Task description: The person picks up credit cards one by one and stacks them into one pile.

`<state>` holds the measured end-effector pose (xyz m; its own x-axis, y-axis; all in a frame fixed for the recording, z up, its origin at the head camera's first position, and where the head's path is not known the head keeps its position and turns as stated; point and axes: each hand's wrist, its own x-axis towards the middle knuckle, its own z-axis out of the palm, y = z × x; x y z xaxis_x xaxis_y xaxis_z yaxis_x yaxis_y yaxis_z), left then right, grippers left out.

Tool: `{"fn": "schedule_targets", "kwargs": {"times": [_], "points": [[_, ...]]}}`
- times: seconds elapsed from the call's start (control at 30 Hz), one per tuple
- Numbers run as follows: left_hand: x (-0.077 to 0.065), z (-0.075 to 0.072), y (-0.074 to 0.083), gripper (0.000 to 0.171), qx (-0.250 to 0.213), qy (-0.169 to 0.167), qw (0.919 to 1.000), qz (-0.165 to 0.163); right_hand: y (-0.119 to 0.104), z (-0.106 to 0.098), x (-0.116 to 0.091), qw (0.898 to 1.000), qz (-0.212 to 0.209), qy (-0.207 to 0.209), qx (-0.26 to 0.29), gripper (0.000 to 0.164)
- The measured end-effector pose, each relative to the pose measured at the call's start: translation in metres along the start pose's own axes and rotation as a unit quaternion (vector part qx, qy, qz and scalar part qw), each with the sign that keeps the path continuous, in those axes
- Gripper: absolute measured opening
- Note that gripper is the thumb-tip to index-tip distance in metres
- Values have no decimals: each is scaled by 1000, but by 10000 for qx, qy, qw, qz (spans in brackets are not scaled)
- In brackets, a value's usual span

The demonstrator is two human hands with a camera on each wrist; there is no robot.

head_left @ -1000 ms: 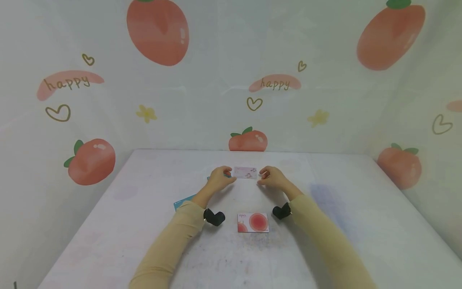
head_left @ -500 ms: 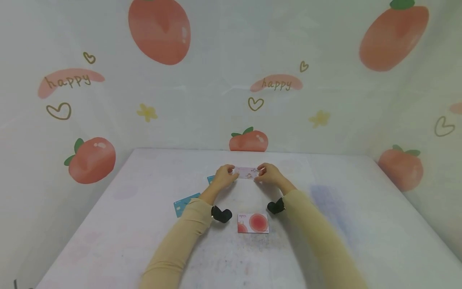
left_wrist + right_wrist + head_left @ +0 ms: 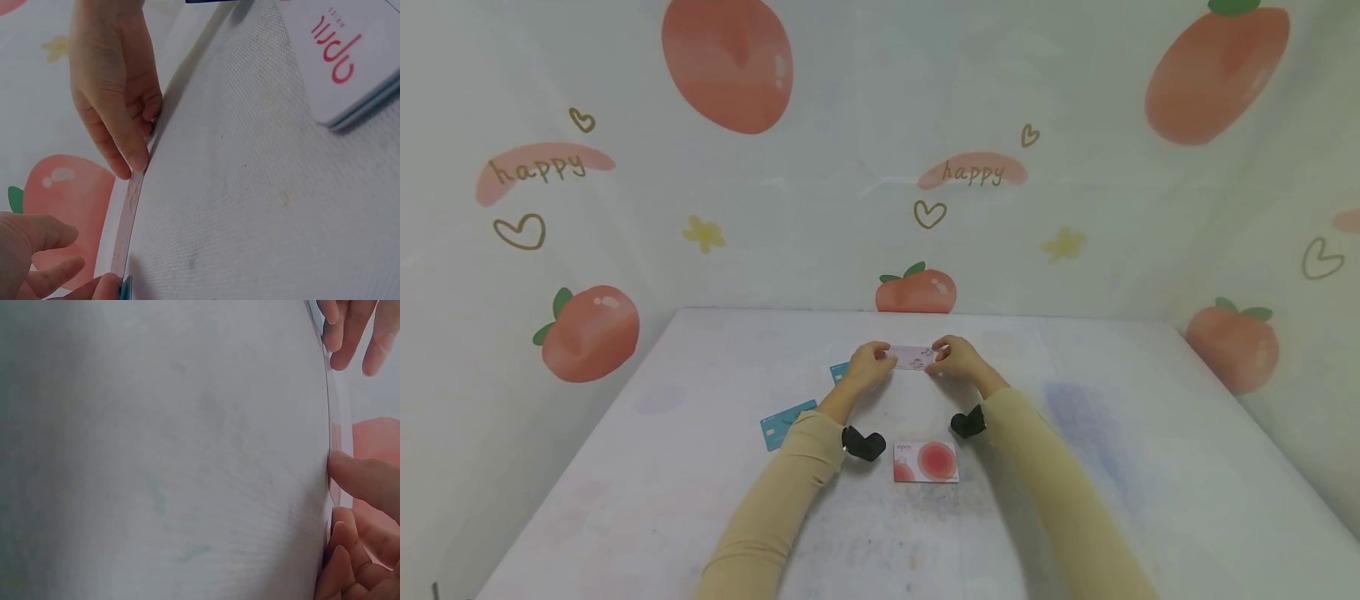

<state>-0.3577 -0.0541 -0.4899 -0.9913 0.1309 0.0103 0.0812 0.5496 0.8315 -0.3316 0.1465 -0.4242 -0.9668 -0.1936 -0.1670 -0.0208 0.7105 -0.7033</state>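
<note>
In the head view, now closer in on the pink card (image 3: 912,358) than a second ago, with left hand (image 3: 871,367) at nine o'clock and right hand (image 3: 961,362) at three, both half closed round its ends: so, held from two sides, at twelve o'clock from the white card (image 3: 927,462). In the left wrist view, touching its twelve o'clock end with right fingertips, its six o'clock end with left. In the right wrist view, right thumb on its near edge towards six, some left fingers loose at twelve.

Fruit-printed sheeting (image 3: 820,208) along three table (image 3: 1210,467) sides suggests a booth.
</note>
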Motion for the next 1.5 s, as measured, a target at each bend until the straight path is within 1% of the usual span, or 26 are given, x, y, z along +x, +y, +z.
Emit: {"fn": "schedule_targets", "kwargs": {"times": [0.03,0.1,0.17,0.2,0.27,0.3,0.33,0.47,0.53,0.57,0.6,0.7,0.8,0.83,1.03,1.1,1.37,1.5], "points": [[-7,-3,7,46,-9,17,10000,18,0,0,0,10000,4,-14,-4,51],[-22,-10,26,43,-39,19,10000,-84,0,0,1,10000,40,-39,-7,51],[-37,-18,49,43,-117,-115,9989,-444,0,-1,1,10000,57,-64,-17,51],[-41,-19,54,42,-129,-117,9987,-480,0,-1,1,10000,60,-74,8,51],[-45,-20,59,42,-113,-110,9985,-527,-1,-1,0,9999,56,-77,40,51],[-45,-20,58,41,-88,-96,9985,-535,-1,-2,0,9999,32,-83,61,51],[-39,-17,48,41,-125,-57,9993,-349,-2,-2,0,9999,16,-85,81,51],[-38,-17,46,41,-194,-65,9991,-382,-2,-2,2,9997,56,-109,197,52],[-39,-18,48,40,-250,-49,9989,-403,3,0,8,9996,21,-147,257,54],[-45,-21,59,39,-243,-57,9980,-586,5,0,11,9995,36,-174,258,54],[-48,-21,61,38,-224,-33,9981,-567,16,3,20,9990,-165,-174,383,55],[-52,-21,65,37,-295,10,9979,-585,20,5,25,9991,-27,-230,345,56],[-54,-21,66,37,-373,15,9977,-568,15,4,19,9989,181,-176,385,53],[-53,-21,66,37,-459,8,9971,-606,3,1,9,9986,419,-165,262,53],[-54,-21,65,38,-637,78,9962,-588,-5,-1,-5,9993,249,-7,288,49],[-54,-21,66,39,-662,98,9960,-587,-7,-1,-7,9989,300,32,371,50],[-58,-22,69,38,-859,186,9937,-697,-7,0,-8,9987,323,103,367,50],[-58,-22,69,39,-938,228,9931,-673,-7,-1,-9,9985,341,97,428,51]]}}
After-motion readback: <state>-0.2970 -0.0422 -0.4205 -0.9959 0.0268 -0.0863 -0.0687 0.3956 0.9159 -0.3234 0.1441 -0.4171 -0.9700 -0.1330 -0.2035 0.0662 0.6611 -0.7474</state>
